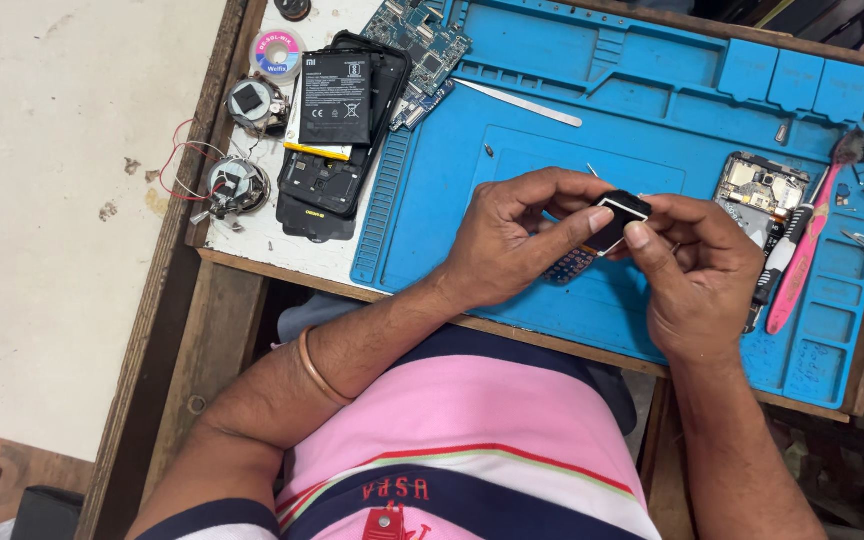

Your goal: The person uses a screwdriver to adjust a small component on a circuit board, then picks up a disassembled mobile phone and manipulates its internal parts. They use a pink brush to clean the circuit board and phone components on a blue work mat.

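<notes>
My left hand (512, 240) and my right hand (697, 270) meet over a blue repair mat (592, 90). Together they grip a small keypad phone (600, 230) with a dark screen and a white rim at its top end. Its keypad end pokes out below my left palm. My left thumb and my right thumb press on the screen's edge. A thin metal pin sticks up behind my left fingers.
A stack of black phone backs with a black battery (335, 100) lies at the mat's left. Circuit boards (422, 40), a solder wick reel (276, 52) and two small speakers with wires sit nearby. An opened phone (760, 190), a pink toothbrush (802, 250) and a metal spudger (520, 102) lie on the mat.
</notes>
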